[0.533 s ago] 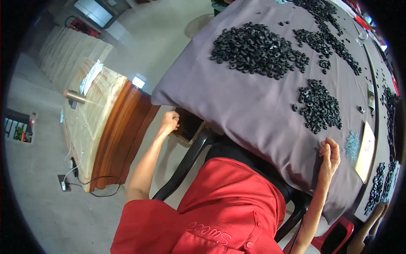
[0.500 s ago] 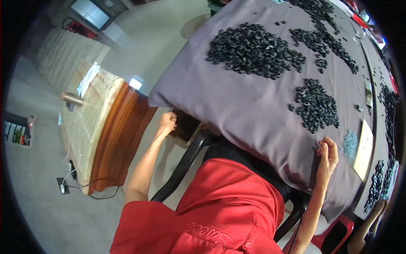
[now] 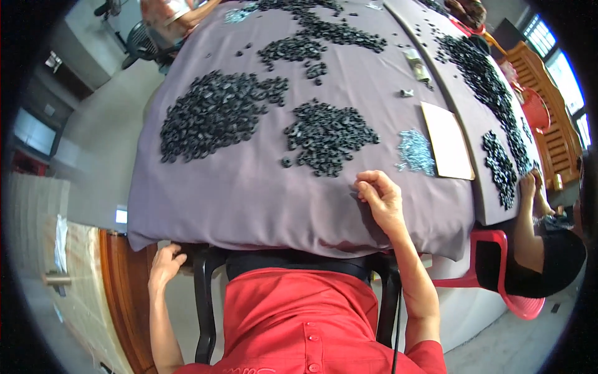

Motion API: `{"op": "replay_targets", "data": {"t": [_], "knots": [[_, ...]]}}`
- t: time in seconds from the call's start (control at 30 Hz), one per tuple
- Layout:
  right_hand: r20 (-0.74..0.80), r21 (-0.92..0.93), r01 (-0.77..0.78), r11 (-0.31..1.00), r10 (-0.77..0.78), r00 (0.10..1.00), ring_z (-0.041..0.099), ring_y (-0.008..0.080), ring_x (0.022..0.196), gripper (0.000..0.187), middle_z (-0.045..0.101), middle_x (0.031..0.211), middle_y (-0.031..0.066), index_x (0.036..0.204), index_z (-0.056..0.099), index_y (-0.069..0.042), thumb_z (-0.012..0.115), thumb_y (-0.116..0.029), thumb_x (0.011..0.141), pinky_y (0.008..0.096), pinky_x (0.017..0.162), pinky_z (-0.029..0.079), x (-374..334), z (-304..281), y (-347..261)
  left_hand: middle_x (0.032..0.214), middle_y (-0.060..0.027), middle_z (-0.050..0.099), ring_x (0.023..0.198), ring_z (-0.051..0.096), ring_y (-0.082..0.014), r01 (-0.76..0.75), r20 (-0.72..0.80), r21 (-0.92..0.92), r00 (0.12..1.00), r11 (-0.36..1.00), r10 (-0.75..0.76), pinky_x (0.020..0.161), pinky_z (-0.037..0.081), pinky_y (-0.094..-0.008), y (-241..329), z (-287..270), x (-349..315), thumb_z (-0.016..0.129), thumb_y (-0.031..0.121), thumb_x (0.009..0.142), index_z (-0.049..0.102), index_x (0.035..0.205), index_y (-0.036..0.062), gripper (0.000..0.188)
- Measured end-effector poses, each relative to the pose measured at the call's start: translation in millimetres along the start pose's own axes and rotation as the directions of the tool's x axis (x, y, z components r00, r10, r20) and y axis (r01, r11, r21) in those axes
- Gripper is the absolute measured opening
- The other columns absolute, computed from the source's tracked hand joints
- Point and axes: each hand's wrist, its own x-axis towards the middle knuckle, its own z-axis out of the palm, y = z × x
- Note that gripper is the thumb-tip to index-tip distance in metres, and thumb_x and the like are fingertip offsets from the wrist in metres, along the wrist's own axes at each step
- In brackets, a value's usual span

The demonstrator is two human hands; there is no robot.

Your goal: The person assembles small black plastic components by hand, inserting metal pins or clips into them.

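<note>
My left hand hangs beyond the table's near left corner, beside a partly hidden container below the cloth. Its fingers are slightly apart, with nothing visible in them. Over the near part of the table, my right hand is closed, thumb and fingertips pressed together; whatever they may hold is too small to make out. Just beyond it spreads a heap of small black ring-like parts. To its right is a pile of small bluish-silver pieces, next to a pale flat board.
A larger black heap lies to the left, with more black parts farther back. Across a seam, a co-worker's hands are by another black pile. A chair armrest rises beside my left arm. Another person sits far left.
The view has swung to the right, showing more of the table and the co-worker. My left hand's fingers have loosened from a fist. My right hand stays closed above the cloth.
</note>
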Motion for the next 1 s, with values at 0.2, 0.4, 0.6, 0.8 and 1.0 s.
{"op": "replay_targets", "data": {"t": [0.2, 0.4, 0.6, 0.8, 1.0], "knots": [[-0.188, -0.351, 0.116, 0.929, -0.191, 0.963, 0.049, 0.0068, 0.062, 0.008, 0.057, 0.071, 0.0015, 0.089, 0.061, -0.001, 0.059, -0.004, 0.082, 0.0213, 0.058, 0.042, 8, -31, -5, 0.061, -0.0094, 0.059, 0.055, 0.054, -0.0146, -0.139, 0.175, -0.121, 0.971, 0.983, 0.159, 0.055, 0.044, -0.0290, 97, -54, -29, 0.062, 0.019, 0.076, 0.062, 0.078, -0.0027, 0.022], [-0.284, -0.582, 0.079, 0.809, -0.294, 0.913, 0.056, 0.0192, 0.062, 0.008, 0.058, 0.073, 0.0087, 0.086, 0.061, -0.003, 0.060, -0.006, 0.079, 0.0290, 0.060, 0.045, 39, -56, -15, 0.070, -0.0129, 0.059, 0.055, 0.055, -0.0214, -0.544, 0.038, -0.236, 0.823, 0.805, 0.567, 0.053, 0.042, -0.0328, 184, -38, -12, 0.061, 0.015, 0.079, 0.060, 0.082, -0.0014, 0.017], [-0.035, -0.831, 0.234, 0.505, -0.467, 0.884, 0.054, 0.0282, 0.079, 0.017, 0.054, 0.082, 0.0114, 0.093, 0.061, -0.006, 0.062, -0.010, 0.077, 0.0368, 0.071, 0.044, 68, -41, -1, 0.071, -0.0140, 0.059, 0.057, 0.056, -0.0234, -0.681, 0.059, -0.355, 0.668, 0.641, 0.742, 0.056, 0.044, -0.0338, 267, 0, 2, 0.059, 0.016, 0.081, 0.060, 0.084, -0.0006, 0.017], [-0.008, -0.864, 0.250, 0.437, -0.509, 0.861, 0.051, 0.0294, 0.081, 0.017, 0.051, 0.083, 0.0116, 0.090, 0.057, -0.006, 0.062, -0.010, 0.074, 0.0393, 0.071, 0.041, 83, -36, 15, 0.078, -0.0155, 0.061, 0.065, 0.060, -0.0261, -0.721, 0.024, -0.452, 0.579, 0.525, 0.815, 0.060, 0.046, -0.0348, 311, 42, 16, 0.059, 0.014, 0.080, 0.059, 0.085, -0.0012, 0.016], [0.019, -0.917, 0.215, 0.335, -0.504, 0.864, 0.051, 0.0281, 0.080, 0.010, 0.051, 0.082, 0.0124, 0.082, 0.053, -0.004, 0.059, -0.008, 0.074, 0.0394, 0.071, 0.042, 83, -35, 15, 0.068, -0.0019, 0.060, 0.056, 0.057, -0.0070, -0.425, 0.169, -0.699, 0.684, 0.576, 0.710, 0.051, 0.047, -0.0233, 336, 61, 17, 0.057, 0.012, 0.084, 0.061, 0.088, 0.0002, 0.013]]}}
